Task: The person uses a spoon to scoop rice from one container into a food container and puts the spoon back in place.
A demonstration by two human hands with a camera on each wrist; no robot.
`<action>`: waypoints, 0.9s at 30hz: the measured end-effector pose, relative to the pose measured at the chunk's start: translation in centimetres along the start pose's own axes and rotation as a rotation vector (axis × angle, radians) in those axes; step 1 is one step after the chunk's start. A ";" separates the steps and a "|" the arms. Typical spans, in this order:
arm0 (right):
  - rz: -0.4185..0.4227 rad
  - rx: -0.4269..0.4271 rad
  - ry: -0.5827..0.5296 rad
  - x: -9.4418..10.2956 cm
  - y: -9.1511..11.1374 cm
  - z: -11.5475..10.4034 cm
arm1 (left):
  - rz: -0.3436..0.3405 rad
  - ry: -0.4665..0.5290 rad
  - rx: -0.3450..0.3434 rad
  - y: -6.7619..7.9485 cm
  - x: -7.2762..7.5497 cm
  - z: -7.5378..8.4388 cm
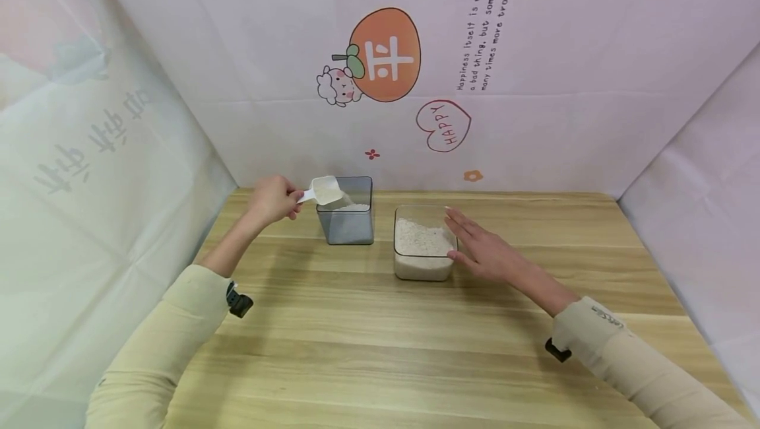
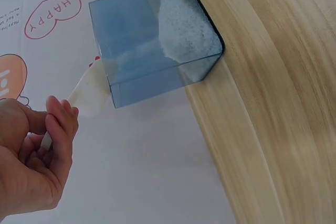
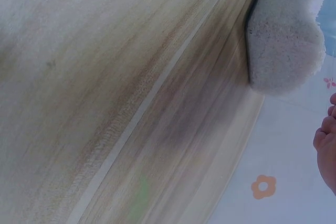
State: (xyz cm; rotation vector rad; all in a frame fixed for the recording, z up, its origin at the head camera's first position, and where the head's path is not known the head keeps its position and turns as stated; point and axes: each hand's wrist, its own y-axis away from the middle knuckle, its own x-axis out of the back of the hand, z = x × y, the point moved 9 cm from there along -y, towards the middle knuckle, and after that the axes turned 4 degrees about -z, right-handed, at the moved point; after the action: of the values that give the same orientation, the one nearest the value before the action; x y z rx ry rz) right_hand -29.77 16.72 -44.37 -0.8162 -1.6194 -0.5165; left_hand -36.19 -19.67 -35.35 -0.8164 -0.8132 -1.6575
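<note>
My left hand point(image 1: 275, 199) grips the handle of a white scoop point(image 1: 325, 190), tilted over the rim of a blue-grey see-through bin point(image 1: 350, 224). Pale grains slide from the scoop onto a white heap inside that bin. In the left wrist view the left hand point(image 2: 39, 150) has its fingers curled round the handle, and the scoop point(image 2: 92, 92) is at the bin's mouth. My right hand point(image 1: 483, 247) rests with extended fingers against the right side of a clear bin point(image 1: 423, 267) of off-white grains. The right wrist view catches only part of the right hand point(image 3: 328, 140).
Both bins stand side by side on a wood-grain table point(image 1: 356, 350), near its back edge. White printed sheets point(image 1: 534, 138) rise behind and at both sides. A dark wrist device point(image 1: 239, 301) sits on the left sleeve, another point(image 1: 558, 350) on the right.
</note>
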 end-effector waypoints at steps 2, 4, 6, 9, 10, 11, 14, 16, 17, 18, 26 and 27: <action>-0.002 0.000 0.000 0.0 0.0 0.0 | 0.003 -0.010 -0.012 0.0 -0.1 0.2; -0.003 0.000 -0.001 0.0 0.1 0.0 | 0.009 -0.018 -0.016 0.0 -0.2 0.4; -0.002 0.001 -0.002 -0.1 0.0 0.1 | 0.014 -0.020 -0.016 0.0 -0.3 0.4; -0.003 0.000 -0.002 -0.1 0.0 0.1 | 0.016 -0.022 -0.017 0.0 -0.3 0.5; -0.004 -0.001 -0.001 -0.1 0.0 0.1 | 0.015 -0.025 -0.019 0.0 -0.4 0.6; -0.005 -0.001 -0.001 -0.1 0.0 0.1 | 0.015 -0.025 -0.020 0.0 -0.4 0.7; -0.012 0.000 0.003 -0.1 0.0 0.2 | 0.014 -0.029 -0.022 0.0 -0.4 0.8; -0.017 -0.002 0.004 -0.1 0.0 0.2 | 0.016 -0.031 -0.022 -0.1 -0.4 0.8; -0.017 -0.003 0.003 -0.1 -0.1 0.2 | 0.018 -0.032 -0.024 -0.1 -0.4 0.9; -0.018 -0.006 0.002 -0.1 -0.1 0.2 | 0.019 -0.036 -0.026 -0.1 -0.4 0.9; -0.011 -0.008 0.001 0.0 0.1 0.1 | 0.047 -0.086 -0.039 -0.1 -0.5 1.2; -0.012 -0.007 0.001 0.0 0.1 0.1 | 0.051 -0.097 -0.043 -0.1 -0.5 1.3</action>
State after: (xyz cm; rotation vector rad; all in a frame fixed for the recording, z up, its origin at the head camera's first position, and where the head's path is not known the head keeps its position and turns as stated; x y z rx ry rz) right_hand -29.75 16.87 -44.40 -0.8120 -1.6232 -0.5316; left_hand -36.05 -18.32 -35.09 -0.9461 -0.8197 -1.6052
